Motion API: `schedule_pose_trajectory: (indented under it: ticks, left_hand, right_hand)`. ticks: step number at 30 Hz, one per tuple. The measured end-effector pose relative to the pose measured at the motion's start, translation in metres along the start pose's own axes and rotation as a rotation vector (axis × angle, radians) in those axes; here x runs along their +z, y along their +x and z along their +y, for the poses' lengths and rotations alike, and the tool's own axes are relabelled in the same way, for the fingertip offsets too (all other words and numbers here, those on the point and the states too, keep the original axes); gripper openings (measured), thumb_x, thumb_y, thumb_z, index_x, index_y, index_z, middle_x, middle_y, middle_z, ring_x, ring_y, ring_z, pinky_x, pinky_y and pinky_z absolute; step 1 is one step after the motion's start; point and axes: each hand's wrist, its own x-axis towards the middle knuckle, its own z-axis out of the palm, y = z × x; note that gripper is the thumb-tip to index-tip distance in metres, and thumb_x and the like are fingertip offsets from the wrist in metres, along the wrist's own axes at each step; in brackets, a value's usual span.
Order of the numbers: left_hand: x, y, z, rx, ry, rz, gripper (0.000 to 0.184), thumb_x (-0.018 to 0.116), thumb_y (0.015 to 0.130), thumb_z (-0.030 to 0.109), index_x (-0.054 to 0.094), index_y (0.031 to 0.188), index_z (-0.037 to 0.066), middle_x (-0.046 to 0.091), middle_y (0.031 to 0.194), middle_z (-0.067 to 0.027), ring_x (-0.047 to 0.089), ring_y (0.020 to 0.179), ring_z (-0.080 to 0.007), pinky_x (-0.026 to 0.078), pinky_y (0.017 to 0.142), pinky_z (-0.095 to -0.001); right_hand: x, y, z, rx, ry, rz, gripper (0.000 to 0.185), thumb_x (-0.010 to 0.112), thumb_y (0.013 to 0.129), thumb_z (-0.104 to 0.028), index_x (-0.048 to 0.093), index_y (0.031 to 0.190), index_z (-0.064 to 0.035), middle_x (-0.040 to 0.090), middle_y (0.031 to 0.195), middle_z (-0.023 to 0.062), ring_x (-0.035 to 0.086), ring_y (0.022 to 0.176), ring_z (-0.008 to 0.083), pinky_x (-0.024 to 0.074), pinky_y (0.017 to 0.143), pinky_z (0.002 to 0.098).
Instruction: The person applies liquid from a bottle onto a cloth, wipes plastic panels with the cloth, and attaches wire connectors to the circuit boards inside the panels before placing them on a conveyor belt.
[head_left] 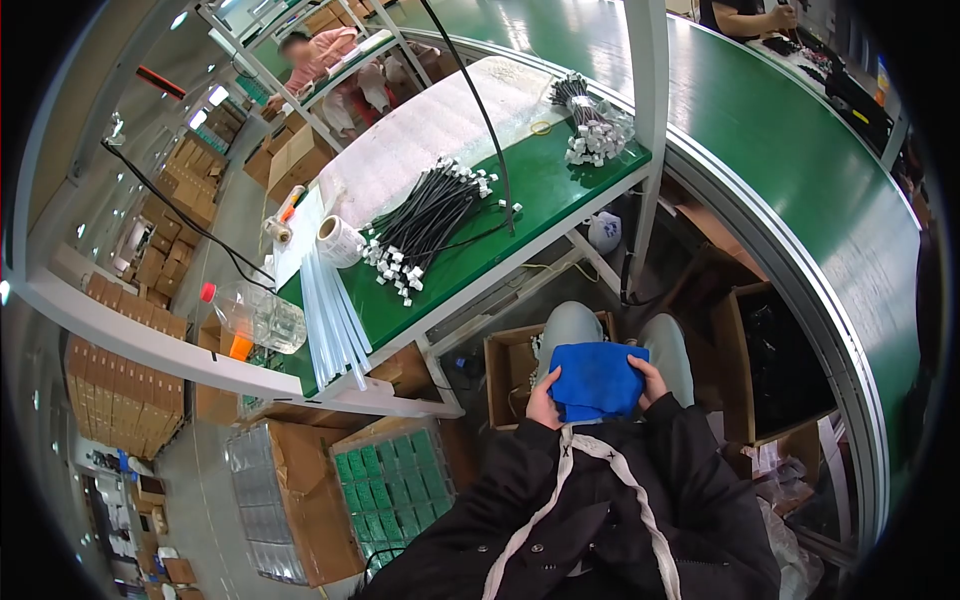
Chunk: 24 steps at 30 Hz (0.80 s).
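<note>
A folded blue cloth (598, 380) rests over my lap, held between both hands. My left hand (544, 402) grips its left edge, fingers curled behind it. At the opposite edge my right hand (650, 380) is closed on the cloth, thumb along the side. The fingers under the cloth are hidden. Beyond my knees, the green workbench (480, 247) carries a pile of black cables with white connectors (430, 215). A second bundle of cables (592, 125) stands at its far right end.
Clear plastic strips (330, 315), a label roll (340, 242) and a water bottle (262, 318) lie on the bench's left part. Cardboard boxes (740, 370) flank my legs. A green conveyor (770, 130) curves past on the right. Another person (325, 58) sits behind the shelf.
</note>
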Motion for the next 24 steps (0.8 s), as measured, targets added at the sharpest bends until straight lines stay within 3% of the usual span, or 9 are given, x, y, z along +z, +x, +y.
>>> schedule_pose_trajectory:
  ticks: [24]
  left_hand:
    - [0.002, -0.001, 0.001, -0.029, -0.044, -0.017, 0.040, 0.051, 0.088, 0.031, 0.052, 0.114, 0.001, 0.058, 0.113, -0.0139, 0.055, 0.103, -0.0293, 0.042, 0.092, -0.0461]
  right_hand:
    - [-0.004, 0.004, 0.000, -0.064, -0.024, 0.047, 0.041, 0.058, 0.083, -0.026, 0.052, 0.113, 0.0013, 0.060, 0.108, 0.0123, 0.059, 0.097, 0.0233, 0.0446, 0.090, 0.0361]
